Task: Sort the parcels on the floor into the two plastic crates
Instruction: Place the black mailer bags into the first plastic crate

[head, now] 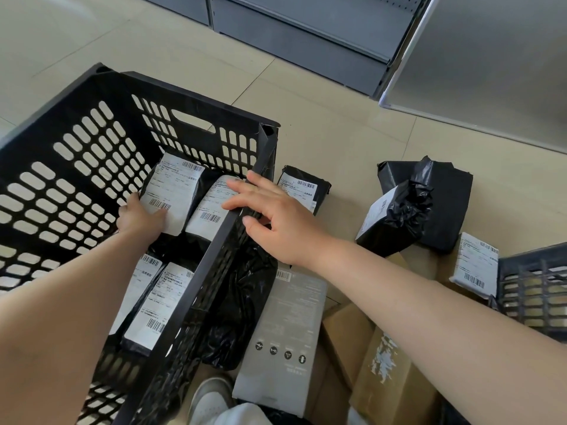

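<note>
— Nearest to us, what's that at the bottom edge?

— White shoe [211,397] on the floor [322,124], just beside a grey box [283,335] with small round icons, and brown cardboard boxes [389,372] to its right.

— And the hands?

— Left hand [139,217] is down inside the big black crate [76,154], fingers curled round the lower end of a labelled black parcel [171,194], gripping it. Right hand [273,216] is spread open, fingers straight, resting on the crate's right rim, holding nothing.

— What's already in that crate?

— A second labelled parcel [211,210] lies just beside the gripped one, partly under the right fingers. Two more labelled parcels [156,305] lie nearer us along the same wall.

— And outside?

— On the floor, a crumpled black bag [242,302] leans against the crate's outer wall. A small black parcel [303,187] sits just past the right hand. Further right, a bunched black parcel [395,216] rests against a bigger black one [445,194].

— The other crate?

— Second crate [534,289] shows only partly at the right edge, with a white-labelled parcel [474,265] touching its corner. Grey shelving [306,35] stands at the far side.
</note>
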{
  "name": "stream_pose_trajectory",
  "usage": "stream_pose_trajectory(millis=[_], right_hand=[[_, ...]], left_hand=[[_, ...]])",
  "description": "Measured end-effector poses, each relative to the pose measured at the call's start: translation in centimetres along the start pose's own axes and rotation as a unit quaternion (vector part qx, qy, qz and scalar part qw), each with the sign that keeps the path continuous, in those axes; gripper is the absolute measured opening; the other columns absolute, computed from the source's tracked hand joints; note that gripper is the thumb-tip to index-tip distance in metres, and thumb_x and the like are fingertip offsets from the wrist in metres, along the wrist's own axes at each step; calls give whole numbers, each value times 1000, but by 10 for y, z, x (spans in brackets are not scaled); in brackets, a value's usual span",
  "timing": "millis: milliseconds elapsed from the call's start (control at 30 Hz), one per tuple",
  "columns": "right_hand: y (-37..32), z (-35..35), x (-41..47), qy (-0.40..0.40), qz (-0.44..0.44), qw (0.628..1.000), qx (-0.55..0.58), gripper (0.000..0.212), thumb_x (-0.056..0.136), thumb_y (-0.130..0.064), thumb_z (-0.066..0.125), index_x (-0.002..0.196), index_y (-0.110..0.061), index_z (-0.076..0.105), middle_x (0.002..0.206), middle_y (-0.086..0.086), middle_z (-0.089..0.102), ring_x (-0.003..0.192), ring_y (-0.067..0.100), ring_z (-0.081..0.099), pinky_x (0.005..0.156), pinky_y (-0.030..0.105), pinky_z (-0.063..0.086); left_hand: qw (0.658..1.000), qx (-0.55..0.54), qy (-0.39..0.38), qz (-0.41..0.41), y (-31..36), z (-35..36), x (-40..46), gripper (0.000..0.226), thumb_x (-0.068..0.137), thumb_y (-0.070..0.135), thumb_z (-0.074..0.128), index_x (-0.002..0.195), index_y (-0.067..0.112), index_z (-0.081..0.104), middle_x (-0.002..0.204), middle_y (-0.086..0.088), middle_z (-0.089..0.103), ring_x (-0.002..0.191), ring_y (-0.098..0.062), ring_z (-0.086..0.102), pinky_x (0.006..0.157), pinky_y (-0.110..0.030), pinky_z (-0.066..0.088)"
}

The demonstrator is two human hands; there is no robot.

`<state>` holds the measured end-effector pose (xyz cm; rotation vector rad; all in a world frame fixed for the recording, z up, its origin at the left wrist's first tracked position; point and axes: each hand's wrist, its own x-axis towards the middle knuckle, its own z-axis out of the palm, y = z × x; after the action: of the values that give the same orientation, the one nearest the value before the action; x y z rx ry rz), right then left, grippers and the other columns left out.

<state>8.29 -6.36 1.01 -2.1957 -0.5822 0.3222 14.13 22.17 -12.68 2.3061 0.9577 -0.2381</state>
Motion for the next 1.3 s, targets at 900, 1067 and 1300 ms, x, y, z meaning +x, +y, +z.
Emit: stream_pose_trajectory(millis=[900, 1067, 1300], right_hand=[[-14, -52, -32, 17, 130, 991, -1, 50, 98, -42, 55, 144, -23, 48, 147, 0, 46, 144, 19, 31, 116, 33, 26], [8, -77, -62, 65, 247, 966, -48, 60, 96, -50, 54, 146, -19, 43, 148, 5, 48, 137, 25, 40, 110, 36, 37], [81, -103, -113, 100, 436, 888, -106, 72, 91, -64, 45, 148, -20, 39, 143, 8, 52, 133, 32, 43, 105, 46, 43]], left_hand=[[983, -152, -4, 99, 107, -48, -93, 66, 96, 49, 33, 156, 28, 19, 158, -3, 32, 144, -31, 28, 113, -53, 31], [950, -251, -14, 186, 160, -44, -143, 72, 90, 42, 39, 157, 27, 17, 150, -4, 44, 144, -26, 31, 118, -46, 24], [931, -238, -30, 275, 212, 8, -219, 66, 95, 27, 42, 157, 23, 18, 160, -1, 26, 146, -22, 25, 119, -44, 22]])
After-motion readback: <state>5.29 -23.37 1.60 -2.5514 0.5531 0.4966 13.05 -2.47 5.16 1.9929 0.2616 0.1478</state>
